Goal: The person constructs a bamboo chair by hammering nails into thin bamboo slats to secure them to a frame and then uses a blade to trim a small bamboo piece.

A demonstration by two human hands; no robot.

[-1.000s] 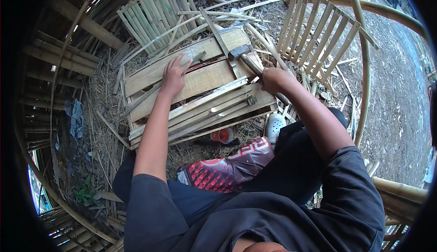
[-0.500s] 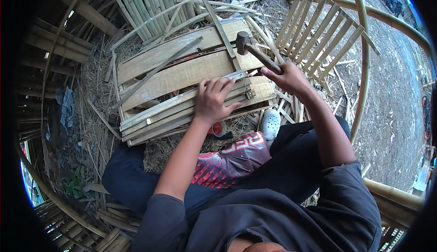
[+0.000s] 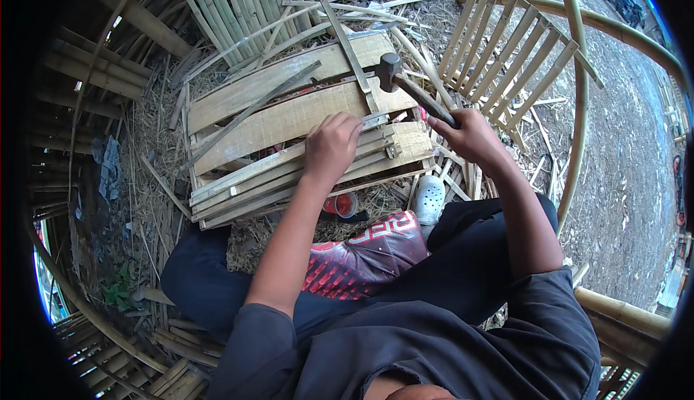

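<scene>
My right hand (image 3: 473, 137) is wrapped round the wooden handle of a hammer (image 3: 425, 100). Its dark metal head hangs in the air above the right end of a low bench of pale planks (image 3: 282, 122). My left hand (image 3: 332, 147) is closed at a bundle of narrow bamboo strips (image 3: 253, 176) along the bench's near side. The fingertips press together by the right end of the farthest strip; whatever they pinch is too small or hidden to tell. Two loose dark sticks lie across the planks, one of them a long slat (image 3: 347, 53) near the hammer head.
Below the strips is a cup with red inside (image 3: 340, 204). A white clog (image 3: 429, 199) is on my foot beside the bench. A slatted bamboo rack (image 3: 506, 49) leans at the far right, and a green bamboo panel (image 3: 242, 17) stands at the far left.
My left hand's spread fingers have drawn together into a pinch at the strip's end. The hammer in my right hand has shifted slightly down and to the right.
</scene>
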